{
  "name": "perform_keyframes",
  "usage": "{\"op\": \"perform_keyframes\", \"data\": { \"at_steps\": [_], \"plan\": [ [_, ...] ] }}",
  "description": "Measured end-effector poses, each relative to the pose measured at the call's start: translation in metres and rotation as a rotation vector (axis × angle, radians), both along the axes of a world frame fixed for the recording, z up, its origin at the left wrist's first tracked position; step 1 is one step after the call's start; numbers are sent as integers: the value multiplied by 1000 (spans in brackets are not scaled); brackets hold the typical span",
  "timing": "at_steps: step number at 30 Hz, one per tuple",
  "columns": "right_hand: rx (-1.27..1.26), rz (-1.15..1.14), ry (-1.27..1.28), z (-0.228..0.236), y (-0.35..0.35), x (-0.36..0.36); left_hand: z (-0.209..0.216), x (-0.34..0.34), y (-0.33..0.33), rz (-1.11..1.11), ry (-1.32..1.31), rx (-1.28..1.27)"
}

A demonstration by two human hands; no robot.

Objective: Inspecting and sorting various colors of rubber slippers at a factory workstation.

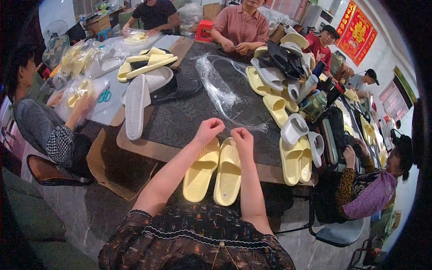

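Observation:
Just below my hands, a pair of pale yellow slide sandals lies side by side at the table's near edge: the left slide (196,180) and the right slide (227,182), ribbed straps away from me. Above the left strap my left hand (210,131) is closed in a pinch. Close beside it, over the right strap, my right hand (243,141) pinches too. A thin clear strand seems to run between the fingertips; it is barely visible. Beyond them a loose bundle of clear plastic strands (220,90) lies on the dark tabletop (175,119).
Grey slides (137,108) and yellow slides (150,64) lie at left; a mixed pile of slides (272,76) and a green-tinted bottle (315,104) stand at right. Co-workers sit around, one handling a plastic-bagged slide (80,96) near teal scissors (104,96).

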State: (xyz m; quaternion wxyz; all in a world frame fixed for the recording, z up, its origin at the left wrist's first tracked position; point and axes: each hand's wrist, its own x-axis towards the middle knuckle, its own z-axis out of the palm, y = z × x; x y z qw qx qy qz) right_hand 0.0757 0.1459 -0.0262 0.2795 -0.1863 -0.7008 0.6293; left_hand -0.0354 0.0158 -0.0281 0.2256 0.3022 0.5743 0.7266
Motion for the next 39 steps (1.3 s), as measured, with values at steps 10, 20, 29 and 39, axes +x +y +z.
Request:
{"op": "perform_keyframes", "data": {
  "at_steps": [10, 20, 29, 39],
  "plan": [
    [-17, 42, -7, 2, 0, 0, 1, -2, 1, 31, 5, 2],
    [-59, 51, 16, 1, -2, -2, -7, -5, 1, 16, 30, -6],
    [-76, 35, 40, 4, -3, 1, 0, 1, 0, -15, 54, 0],
    [-76, 10, 49, -2, -1, -2, 3, 2, -3, 76, 70, -21]
  ]
}}
